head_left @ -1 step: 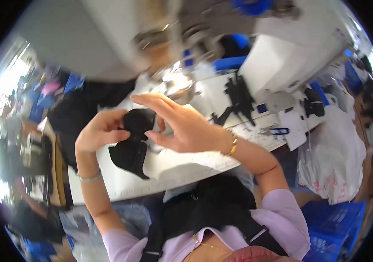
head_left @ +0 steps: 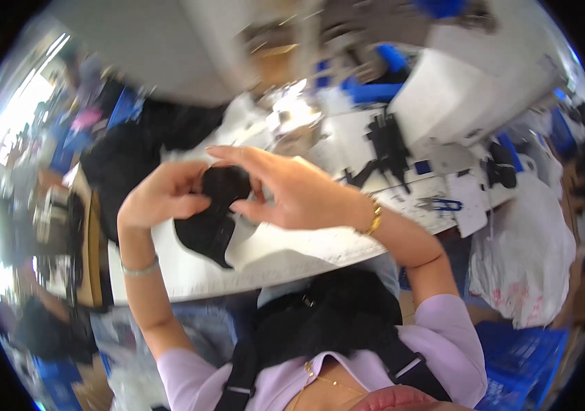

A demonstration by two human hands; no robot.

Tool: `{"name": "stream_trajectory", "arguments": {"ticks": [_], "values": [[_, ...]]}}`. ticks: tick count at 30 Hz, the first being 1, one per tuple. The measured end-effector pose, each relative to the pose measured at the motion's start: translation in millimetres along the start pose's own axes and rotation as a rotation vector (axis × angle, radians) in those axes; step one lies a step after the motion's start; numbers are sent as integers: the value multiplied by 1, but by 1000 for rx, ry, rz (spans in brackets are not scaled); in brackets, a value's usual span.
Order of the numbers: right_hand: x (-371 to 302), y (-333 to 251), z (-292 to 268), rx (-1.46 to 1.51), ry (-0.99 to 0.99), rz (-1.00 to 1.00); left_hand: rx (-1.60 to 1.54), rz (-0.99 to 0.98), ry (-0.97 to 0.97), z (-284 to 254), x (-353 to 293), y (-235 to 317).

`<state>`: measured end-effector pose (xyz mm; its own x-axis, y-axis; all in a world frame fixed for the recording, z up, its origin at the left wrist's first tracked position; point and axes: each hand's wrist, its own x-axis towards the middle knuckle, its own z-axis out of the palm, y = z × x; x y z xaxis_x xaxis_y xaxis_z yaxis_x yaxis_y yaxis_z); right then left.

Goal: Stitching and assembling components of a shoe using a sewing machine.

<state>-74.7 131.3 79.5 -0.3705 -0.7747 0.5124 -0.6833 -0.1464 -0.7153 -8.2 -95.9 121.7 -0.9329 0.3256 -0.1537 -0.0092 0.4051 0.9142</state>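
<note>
Both hands are raised over the white table and grip a piece of black fabric (head_left: 210, 229), which has a curved upper part and a pointed lower end hanging down. My left hand (head_left: 159, 195) pinches its left side between thumb and bent fingers. On the other side, my right hand (head_left: 299, 195) curls its fingers over the top, with the thumb at the right edge. Part of the fabric is hidden behind the fingers. A shiny metal part (head_left: 292, 116), blurred and bright with light, stands just beyond the hands.
A white machine body (head_left: 456, 96) rises at the back right. On the white table (head_left: 285, 250) lie black strips (head_left: 389, 147) and blue-handled snips (head_left: 446, 205). Black fabric (head_left: 118, 157) is heaped at the left. A white plastic bag (head_left: 525, 253) hangs at the right edge.
The view has shifted slightly, so the table and machine sit a little further right. Both hands keep their hold on the black fabric, whose lower end now appears slightly higher.
</note>
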Motion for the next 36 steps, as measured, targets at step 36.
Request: {"name": "stream_trajectory", "arguments": {"ticks": [36], "values": [[-7, 14, 64, -546, 43, -769, -51, 247, 654, 52, -62, -47]]}}
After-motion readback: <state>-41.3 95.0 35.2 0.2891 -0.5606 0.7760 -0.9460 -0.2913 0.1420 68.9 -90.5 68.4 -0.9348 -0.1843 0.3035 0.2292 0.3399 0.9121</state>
